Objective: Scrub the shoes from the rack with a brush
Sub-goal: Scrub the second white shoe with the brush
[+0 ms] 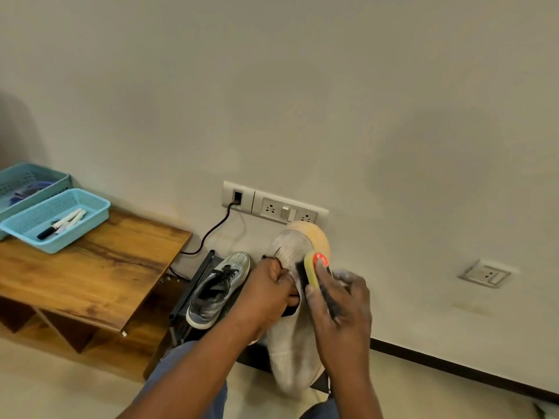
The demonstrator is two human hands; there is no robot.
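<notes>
The dusty white knit shoe (290, 352) is up over the black rack, my left hand (267, 293) gripping its opening while my right hand (338, 309) grips the yellow brush (313, 269) against its side, so next I rub toward the toe.

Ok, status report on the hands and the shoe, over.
Left hand grips white knit shoe at collar. Right hand holds yellow-backed brush against it. Nothing obstructing.

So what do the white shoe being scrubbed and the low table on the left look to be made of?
White shoe: seemingly knit mesh fabric, matte; fine perforated texture shows near the heel. Low brown table: wood or wood-look laminate, satin sheen; streaky grain runs across the top.
</notes>
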